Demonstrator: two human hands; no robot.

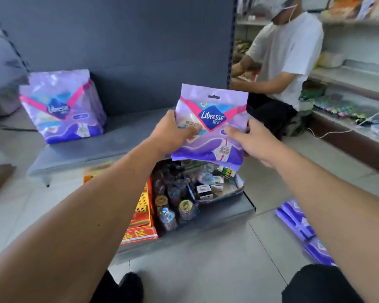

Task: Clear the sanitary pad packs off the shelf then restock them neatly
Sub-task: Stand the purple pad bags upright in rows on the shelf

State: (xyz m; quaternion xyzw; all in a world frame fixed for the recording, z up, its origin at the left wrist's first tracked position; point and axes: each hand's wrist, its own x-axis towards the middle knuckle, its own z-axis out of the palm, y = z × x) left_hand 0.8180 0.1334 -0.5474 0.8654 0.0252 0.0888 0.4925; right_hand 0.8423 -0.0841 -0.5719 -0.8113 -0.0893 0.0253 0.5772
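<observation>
Fingers [195,129] of my left hand [173,133] pinch the left edge of one sanitary pad pack [211,125], thumb on the printed face. My right hand [247,138] clamps the right edge the same way, thumb in front, the other fingers hidden behind. Both grips are closed on the pack; neither hand is free.

Pack: held upright in the air, hang-hole end up, long axis vertical with a slight tilt, printed face toward me. It hangs above the near lower shelf [228,212], which carries small bottles and boxes.

Both forearms are stretched forward, about equally extended, wrists level.

Key relation: the upper shelf [123,136] lies ahead and to the left of the pack. A row of stocked packs [62,106] stands upright at its left end, faces forward. The left hand is the nearer one to that row. Judgement: the pack goes left and forward, kept upright, set down beside the row.

More packs on the floor [298,221] lie to my right, apparently not yet restocked.
</observation>
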